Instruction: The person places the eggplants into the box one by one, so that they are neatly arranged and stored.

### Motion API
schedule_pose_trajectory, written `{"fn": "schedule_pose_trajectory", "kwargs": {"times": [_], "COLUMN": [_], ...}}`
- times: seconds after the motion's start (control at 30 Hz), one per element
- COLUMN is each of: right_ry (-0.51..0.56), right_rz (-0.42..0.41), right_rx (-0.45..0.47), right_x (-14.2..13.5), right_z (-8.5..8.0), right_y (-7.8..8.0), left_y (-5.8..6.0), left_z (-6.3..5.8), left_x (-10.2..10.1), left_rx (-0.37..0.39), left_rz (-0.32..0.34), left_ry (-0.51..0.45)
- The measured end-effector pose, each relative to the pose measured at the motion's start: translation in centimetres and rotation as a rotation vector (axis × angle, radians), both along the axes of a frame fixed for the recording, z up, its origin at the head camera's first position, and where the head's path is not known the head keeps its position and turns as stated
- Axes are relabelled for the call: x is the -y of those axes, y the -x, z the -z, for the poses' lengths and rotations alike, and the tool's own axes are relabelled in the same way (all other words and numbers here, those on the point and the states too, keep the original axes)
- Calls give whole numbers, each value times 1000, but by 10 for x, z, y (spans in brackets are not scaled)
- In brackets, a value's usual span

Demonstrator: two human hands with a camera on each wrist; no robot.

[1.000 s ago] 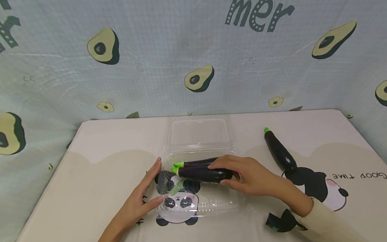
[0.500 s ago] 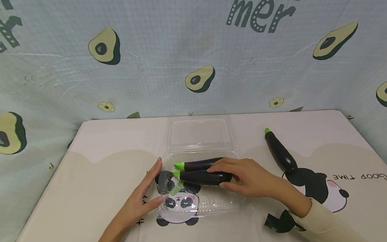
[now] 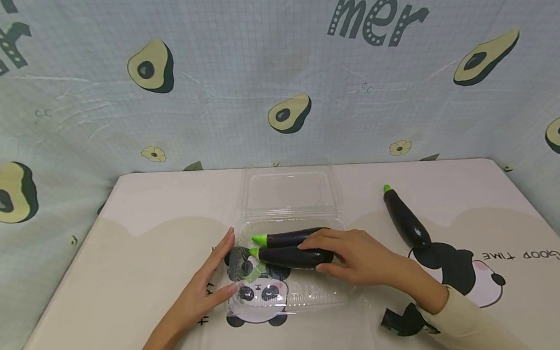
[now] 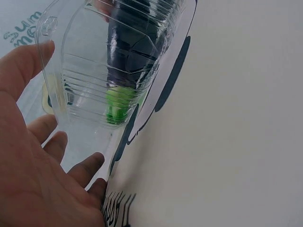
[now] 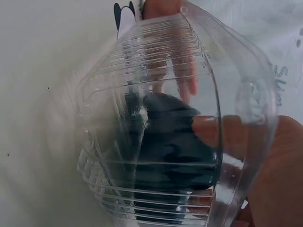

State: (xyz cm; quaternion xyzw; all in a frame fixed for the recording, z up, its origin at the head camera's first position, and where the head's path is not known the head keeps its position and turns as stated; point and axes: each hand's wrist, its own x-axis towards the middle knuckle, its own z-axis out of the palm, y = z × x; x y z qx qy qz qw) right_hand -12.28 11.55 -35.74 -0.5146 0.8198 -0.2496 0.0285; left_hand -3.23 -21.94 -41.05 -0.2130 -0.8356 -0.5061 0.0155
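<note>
A clear plastic clamshell box (image 3: pixel 318 297) lies with its lid folded back, and two dark eggplants with green stems rest side by side in its base. My right hand (image 3: pixel 359 256) holds the nearer eggplant (image 3: pixel 286 257) by its thick end, thumb on the near side and fingers over the top. Behind it lies the farther eggplant (image 3: pixel 291 238), its right end partly covered by the fingers. My left hand (image 3: pixel 200 289) is at the box's left side, fingers spread, fingertips at the rim. Through the clear wall in the left wrist view, a green stem (image 4: pixel 119 101) shows.
A third eggplant (image 3: pixel 405 218) lies on the table to the right, stem pointing away. The raised lid (image 3: pixel 288 190) extends toward the back edge. Black wrist straps (image 3: pixel 407 320) sit by both forearms. A printed curtain (image 3: pixel 225 92) hangs behind the table.
The right hand has shifted slightly left and lowered the nearer eggplant toward the near side of the farther one, so a gap shows between their stems. The left hand has stayed put.
</note>
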Motion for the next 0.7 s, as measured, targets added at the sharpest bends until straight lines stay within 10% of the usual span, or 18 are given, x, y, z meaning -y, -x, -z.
{"fn": "schedule_pose_trajectory", "kwargs": {"times": [0.7], "right_ry": [-52], "right_rz": [-7], "right_rx": [-34], "right_x": [3], "right_z": [0], "right_y": [-1], "left_y": [0], "left_z": [-3], "left_x": [-1], "left_rx": [1], "left_rz": [-9], "left_ry": [10]}}
